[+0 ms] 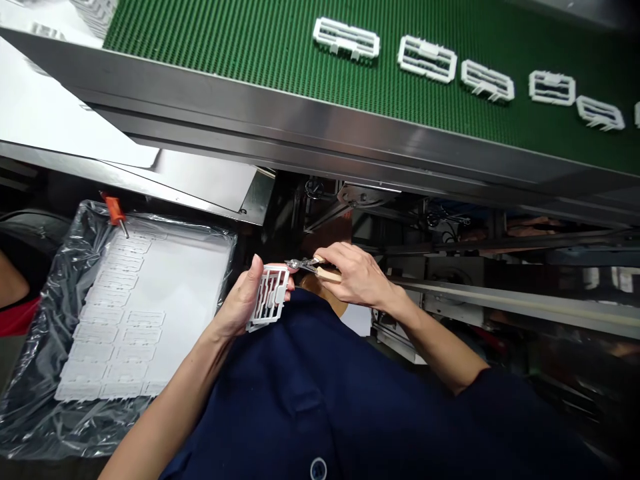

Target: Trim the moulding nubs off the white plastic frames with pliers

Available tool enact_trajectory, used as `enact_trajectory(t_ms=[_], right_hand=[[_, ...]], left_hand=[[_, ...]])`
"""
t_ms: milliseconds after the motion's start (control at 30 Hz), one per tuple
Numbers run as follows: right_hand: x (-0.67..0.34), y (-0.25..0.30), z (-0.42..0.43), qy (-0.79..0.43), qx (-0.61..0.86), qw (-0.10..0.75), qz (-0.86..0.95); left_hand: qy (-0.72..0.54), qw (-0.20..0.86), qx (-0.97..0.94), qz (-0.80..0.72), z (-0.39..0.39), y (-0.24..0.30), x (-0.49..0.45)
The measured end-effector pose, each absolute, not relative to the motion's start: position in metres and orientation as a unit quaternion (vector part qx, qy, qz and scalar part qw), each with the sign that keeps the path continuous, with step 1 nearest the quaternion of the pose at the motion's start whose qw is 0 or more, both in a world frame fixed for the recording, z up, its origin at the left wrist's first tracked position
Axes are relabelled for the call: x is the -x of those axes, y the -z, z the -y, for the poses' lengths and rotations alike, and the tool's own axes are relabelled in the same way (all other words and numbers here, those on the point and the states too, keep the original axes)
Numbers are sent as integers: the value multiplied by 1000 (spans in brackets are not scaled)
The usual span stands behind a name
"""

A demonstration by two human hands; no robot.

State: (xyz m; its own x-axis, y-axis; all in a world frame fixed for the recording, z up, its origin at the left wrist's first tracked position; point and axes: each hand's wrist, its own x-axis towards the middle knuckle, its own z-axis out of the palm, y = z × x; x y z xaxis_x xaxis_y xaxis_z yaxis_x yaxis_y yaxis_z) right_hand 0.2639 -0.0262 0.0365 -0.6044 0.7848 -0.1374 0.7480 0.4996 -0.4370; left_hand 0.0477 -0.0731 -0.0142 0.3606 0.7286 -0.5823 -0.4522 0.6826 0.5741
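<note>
My left hand [240, 303] is closed around a white plastic frame part [269, 298], held upright in front of my dark blue shirt. My right hand [353, 273] grips small metal cutters [306, 265] with pale handles. The cutter jaws touch the top right corner of the white part. Both hands are below the conveyor's steel edge.
A green conveyor belt [250, 47] carries several white frame parts [427, 59] along the top. At the left, a tray lined with clear plastic [45, 313] holds rows of white parts [113, 313]. An orange-handled tool [115, 210] lies at its top edge. Someone's arm [10, 283] shows at far left.
</note>
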Motion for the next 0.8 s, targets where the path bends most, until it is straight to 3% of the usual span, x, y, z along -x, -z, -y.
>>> enact_trajectory(t_ms=[333, 800], right_hand=[[-265, -49, 15, -187, 376, -60, 905], [-269, -53, 17, -191, 398, -64, 895]], left_hand=[[-343, 797, -223, -443, 74, 13, -48], [-319, 805, -250, -433, 67, 12, -49]])
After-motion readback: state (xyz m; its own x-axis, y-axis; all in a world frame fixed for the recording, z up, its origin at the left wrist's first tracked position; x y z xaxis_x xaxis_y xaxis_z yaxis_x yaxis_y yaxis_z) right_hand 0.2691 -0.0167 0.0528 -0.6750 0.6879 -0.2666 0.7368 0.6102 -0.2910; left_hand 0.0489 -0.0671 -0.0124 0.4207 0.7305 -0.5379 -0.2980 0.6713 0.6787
